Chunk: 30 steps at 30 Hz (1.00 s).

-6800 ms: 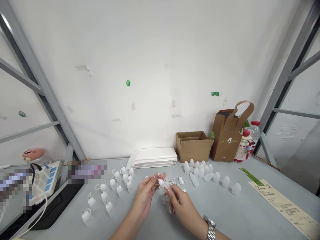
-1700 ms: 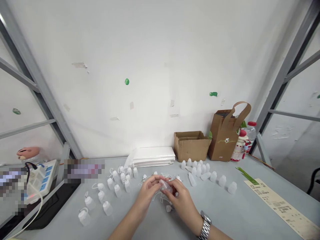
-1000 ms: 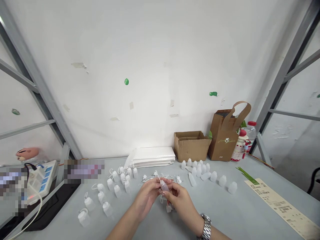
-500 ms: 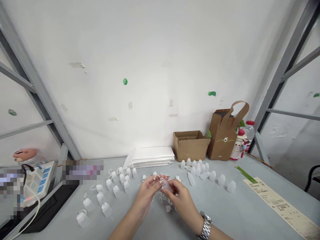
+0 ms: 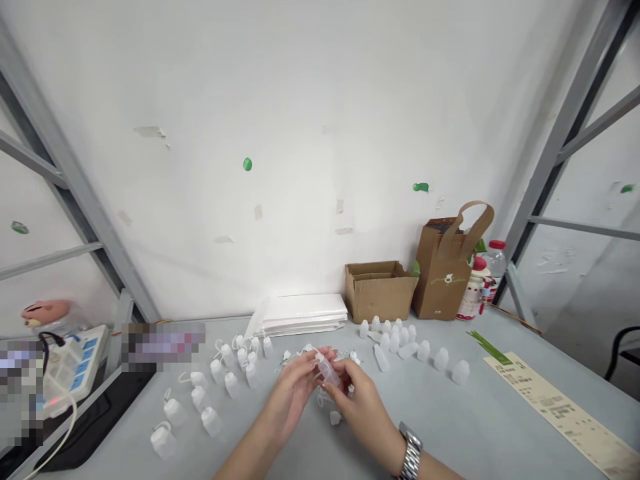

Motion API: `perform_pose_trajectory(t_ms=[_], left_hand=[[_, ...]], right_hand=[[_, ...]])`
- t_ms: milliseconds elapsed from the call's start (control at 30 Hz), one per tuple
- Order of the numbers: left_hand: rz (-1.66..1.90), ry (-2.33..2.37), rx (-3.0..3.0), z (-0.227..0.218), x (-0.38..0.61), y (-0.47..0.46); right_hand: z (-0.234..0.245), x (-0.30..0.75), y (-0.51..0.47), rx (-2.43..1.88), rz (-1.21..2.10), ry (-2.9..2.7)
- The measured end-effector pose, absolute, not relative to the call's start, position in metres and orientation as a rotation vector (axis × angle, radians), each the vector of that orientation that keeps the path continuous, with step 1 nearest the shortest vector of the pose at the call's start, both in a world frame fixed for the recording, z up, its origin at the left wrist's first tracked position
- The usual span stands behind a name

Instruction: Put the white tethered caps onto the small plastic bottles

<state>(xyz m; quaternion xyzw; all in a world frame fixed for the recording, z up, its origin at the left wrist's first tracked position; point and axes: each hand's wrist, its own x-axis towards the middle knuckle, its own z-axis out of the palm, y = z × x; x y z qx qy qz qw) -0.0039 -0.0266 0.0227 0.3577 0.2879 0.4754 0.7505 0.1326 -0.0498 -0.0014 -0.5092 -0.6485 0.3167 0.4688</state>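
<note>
A small translucent plastic squeeze bottle point(image 5: 327, 371) is tilted between my two hands above the table. My right hand point(image 5: 357, 397) grips its body with thumb and fingers; a metal watch is on that wrist. My left hand point(image 5: 299, 383) closes around the upper end, its fingers at the white cap point(image 5: 318, 357). Loose white caps with looped straps point(image 5: 335, 418) lie under and around the hands, partly hidden by them. To the left stand several capped bottles point(image 5: 211, 421) with strap loops. Uncapped bottles point(image 5: 461, 373) stand on the right, a few lying on their sides.
At the back are a stack of white packets point(image 5: 300, 313), an open cardboard box point(image 5: 381, 297), a brown paper bag point(image 5: 440, 283) and drink bottles. A printed paper strip point(image 5: 555, 407) with green leaves lies right. A power strip point(image 5: 75, 373) and black mat point(image 5: 100, 420) sit left.
My left fingers have shifted and straightened around the top of the bottle. The bottle has turned slightly in my hands. The whole view has moved a little.
</note>
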Motion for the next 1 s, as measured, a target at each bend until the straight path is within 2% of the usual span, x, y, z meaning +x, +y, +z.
perform_pose_trajectory(t_ms=[267, 633, 800, 1000], left_hand=[[1.003, 0.602, 0.762, 0.017, -0.004, -0.028], [1.062, 0.633, 0.758, 0.014, 0.001, -0.030], [1.056, 0.659, 0.766, 0.012, 0.002, -0.032], [1.023, 0.644, 0.732, 0.014, 0.001, -0.031]], right_hand=[[-0.012, 0.133, -0.052, -1.209, 0.451, -1.764], [-0.012, 0.134, -0.051, -1.181, -0.357, -2.041], [-0.016, 0.133, -0.053, -1.200, -0.428, -2.090], [-0.017, 0.129, -0.055, -1.220, -0.283, -2.006]])
